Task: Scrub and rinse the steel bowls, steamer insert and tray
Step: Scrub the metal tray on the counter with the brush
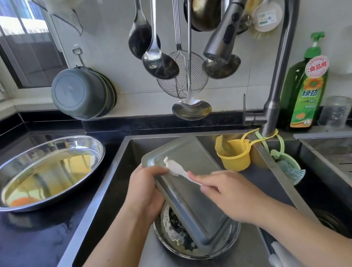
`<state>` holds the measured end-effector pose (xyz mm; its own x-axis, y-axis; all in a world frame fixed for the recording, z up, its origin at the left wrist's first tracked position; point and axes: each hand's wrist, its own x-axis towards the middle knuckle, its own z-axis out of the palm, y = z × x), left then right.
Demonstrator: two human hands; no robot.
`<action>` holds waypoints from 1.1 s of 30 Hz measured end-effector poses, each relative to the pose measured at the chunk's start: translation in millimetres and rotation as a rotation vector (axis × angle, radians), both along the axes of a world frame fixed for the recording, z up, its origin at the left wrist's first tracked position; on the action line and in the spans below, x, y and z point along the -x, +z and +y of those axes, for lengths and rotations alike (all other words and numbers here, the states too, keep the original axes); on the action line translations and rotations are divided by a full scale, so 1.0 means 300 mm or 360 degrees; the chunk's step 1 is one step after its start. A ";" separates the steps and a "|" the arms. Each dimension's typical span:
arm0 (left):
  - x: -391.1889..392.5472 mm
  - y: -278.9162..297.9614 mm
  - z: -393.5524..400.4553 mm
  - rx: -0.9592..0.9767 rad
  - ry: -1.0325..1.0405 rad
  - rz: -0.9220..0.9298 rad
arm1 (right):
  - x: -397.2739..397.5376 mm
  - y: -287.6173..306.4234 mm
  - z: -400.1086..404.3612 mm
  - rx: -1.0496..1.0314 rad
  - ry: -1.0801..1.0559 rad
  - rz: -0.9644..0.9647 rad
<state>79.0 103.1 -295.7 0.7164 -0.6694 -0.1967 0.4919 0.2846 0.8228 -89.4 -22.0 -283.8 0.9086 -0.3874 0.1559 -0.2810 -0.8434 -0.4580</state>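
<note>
- steel tray (196,198) tilted over sink (119,178), lower end resting in a steel bowl (178,245) with the steamer insert (172,218).
- left hand (145,193) clasps tray's left rim; right hand (231,195) pinches white brush (180,170), bristles on tray.
- risk: wet rim slipping, tray clattering into bowl.
- second steel bowl (42,172) on counter, left.
- green soap bottle (306,89), label reads "食品用", "绿劲".

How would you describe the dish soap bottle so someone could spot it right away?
Start at the tall grey faucet behind the sink. Just to its right, against the wall, stands the dish soap bottle. It is the only green bottle there, with a green pump top and a round red label, taller than the clear jar beside it.
</note>
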 end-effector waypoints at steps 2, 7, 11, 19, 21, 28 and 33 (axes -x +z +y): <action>-0.011 -0.005 0.004 0.0068 0.0070 0.0120 | 0.012 -0.004 0.040 -0.0026 0.0092 0.0021; -0.016 -0.011 0.002 0.0185 0.0241 0.0241 | -0.019 -0.005 -0.044 0.0050 -0.0264 0.0080; -0.030 -0.016 0.012 0.0129 0.0408 0.0368 | 0.003 -0.014 0.080 -0.0152 0.0095 0.0164; -0.019 -0.012 0.005 0.0139 0.0481 0.0357 | -0.002 -0.003 0.034 -0.0149 -0.0074 0.0179; -0.012 -0.010 0.006 0.0112 0.0464 0.0345 | -0.006 -0.007 0.091 -0.0183 0.0138 0.0182; 0.009 0.001 -0.005 0.0130 0.0365 0.0102 | -0.022 -0.005 0.040 -0.0022 -0.0041 0.0040; -0.004 0.015 0.003 0.0180 0.0485 0.0149 | -0.031 0.008 0.022 0.0055 -0.0090 -0.0029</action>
<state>80.0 104.0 -291.2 0.8693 -0.4484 -0.2079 0.4421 0.5174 0.7327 -80.1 -15.5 -281.4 0.8822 -0.4324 0.1865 -0.3207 -0.8417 -0.4344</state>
